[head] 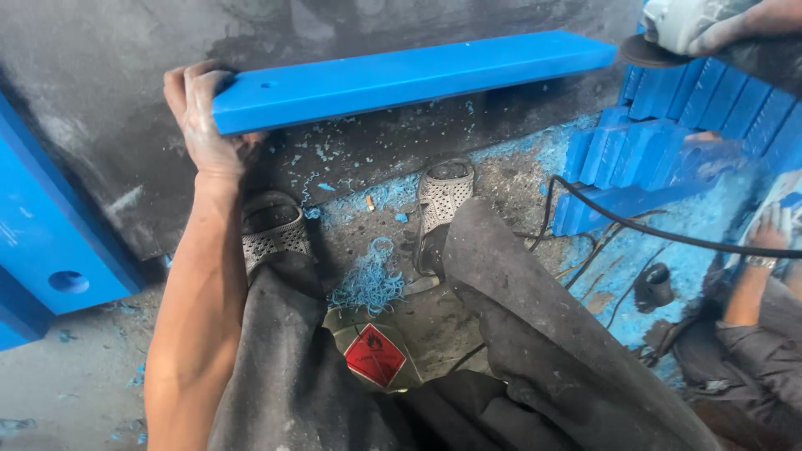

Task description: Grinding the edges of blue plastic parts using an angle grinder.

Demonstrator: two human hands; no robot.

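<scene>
We take the blue bar (409, 79) as our landmark: a long, flat-sided plastic piece with a small hole near its left end, held up off the floor in front of a dark, grimy wall. Its long axis runs left to right across our view, climbing slightly toward the right. Our left hand (205, 113) is clenched around the bar's left end, fingers curled over the top edge and the palm under it, so this hand carries that end. At the bar's far right end our right hand (710, 25) is wrapped around a grinder (668, 33), whose dark disc sits just at the bar's end face; whether it touches we cannot tell. So the bar spans the gap between our two hands, left hand on it, right hand reaching it only through the tool. Below the bar lie blue shavings (368, 284) on the floor between our sandals (443, 196). Right of the bar stands a stack of blue blocks (668, 142), with a black cable (635, 225) trailing across it. Farther right and lower, another person's hand (773, 230) shows, well apart from the bar.
</scene>
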